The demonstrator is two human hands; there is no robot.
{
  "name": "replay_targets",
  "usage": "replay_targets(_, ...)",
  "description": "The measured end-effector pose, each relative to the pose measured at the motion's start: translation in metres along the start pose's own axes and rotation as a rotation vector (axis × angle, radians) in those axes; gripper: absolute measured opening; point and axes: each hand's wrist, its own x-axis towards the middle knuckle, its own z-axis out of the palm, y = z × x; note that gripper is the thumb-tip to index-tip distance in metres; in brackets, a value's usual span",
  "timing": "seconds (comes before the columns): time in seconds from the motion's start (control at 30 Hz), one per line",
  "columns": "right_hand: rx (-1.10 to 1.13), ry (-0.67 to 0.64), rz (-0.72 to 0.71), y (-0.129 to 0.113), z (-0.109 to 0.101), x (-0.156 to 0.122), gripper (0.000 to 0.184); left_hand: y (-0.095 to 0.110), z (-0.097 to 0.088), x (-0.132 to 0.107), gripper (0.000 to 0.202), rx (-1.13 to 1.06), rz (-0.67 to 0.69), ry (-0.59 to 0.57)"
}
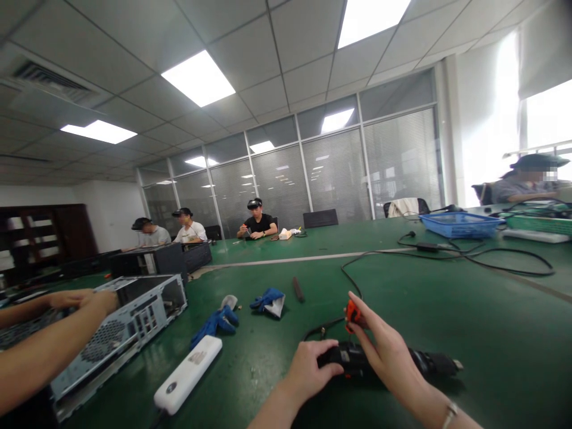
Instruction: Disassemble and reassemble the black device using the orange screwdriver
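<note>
A black electric screwdriver lies on the green table, tip pointing right. My left hand grips its rear end, fingers curled round the body. My right hand rests over the tool's middle and pinches a small orange part at the end of a black cable. A watch strap shows on my right wrist.
A white power strip lies left of my hands. Blue gloves and a dark rod lie beyond. A co-worker's arms reach over an open computer case at left. A blue basket, more cables and several seated people are farther back.
</note>
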Motion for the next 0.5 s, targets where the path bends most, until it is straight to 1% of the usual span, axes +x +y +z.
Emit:
replay_targets(0.17,0.003,0.004,-0.019,-0.0034,0.0017,-0.0012,0.05,0.0019,-0.0006,0.0005,0.047,0.001,-0.003,-0.011)
replay_targets(0.27,0.011,0.043,-0.034,-0.0028,0.0012,-0.0015,0.048,0.0046,-0.0023,0.0001,0.048,0.0,-0.006,-0.022)
replay_targets(0.33,0.0,0.075,-0.019,-0.0005,0.0012,-0.0012,0.048,0.0059,-0.0032,-0.0002,0.047,0.003,-0.01,-0.038)
replay_targets(0.4,-0.019,0.08,0.009,0.0024,0.0019,-0.0007,0.049,0.0058,-0.0033,-0.0004,0.046,0.002,-0.008,-0.049)
replay_targets(0.5,-0.044,0.076,0.051,0.0061,0.0033,0.0001,0.05,0.003,-0.002,-0.0004,0.047,-0.01,-0.004,-0.031)
